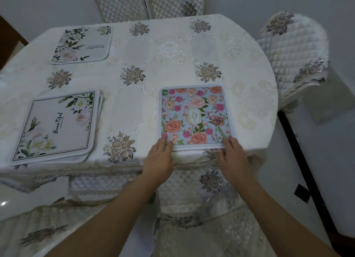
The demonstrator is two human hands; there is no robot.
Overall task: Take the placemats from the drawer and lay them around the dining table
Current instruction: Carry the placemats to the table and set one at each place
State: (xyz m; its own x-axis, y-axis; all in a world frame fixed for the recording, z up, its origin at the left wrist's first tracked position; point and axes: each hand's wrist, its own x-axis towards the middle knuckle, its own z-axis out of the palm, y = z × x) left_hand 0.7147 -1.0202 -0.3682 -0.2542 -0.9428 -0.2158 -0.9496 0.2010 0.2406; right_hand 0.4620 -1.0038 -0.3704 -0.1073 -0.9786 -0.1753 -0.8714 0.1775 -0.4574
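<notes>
Fingertips of our left hand (160,156) and right hand (233,156) press flat on the blue floral placemat (195,115) at the near right tabletop (172,68) edge, gripping nothing.

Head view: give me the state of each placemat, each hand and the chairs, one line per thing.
Blue floral placemat: flat at the near table edge.
Left hand: fingers straight, on that mat's near left corner.
Right hand: fingers straight, on its near right corner.
Stack of white placemats: lying at the left, not yet spread.
Far white placemat: laid flat, far left.
Quilted chair: covered, unoccupied.
</notes>
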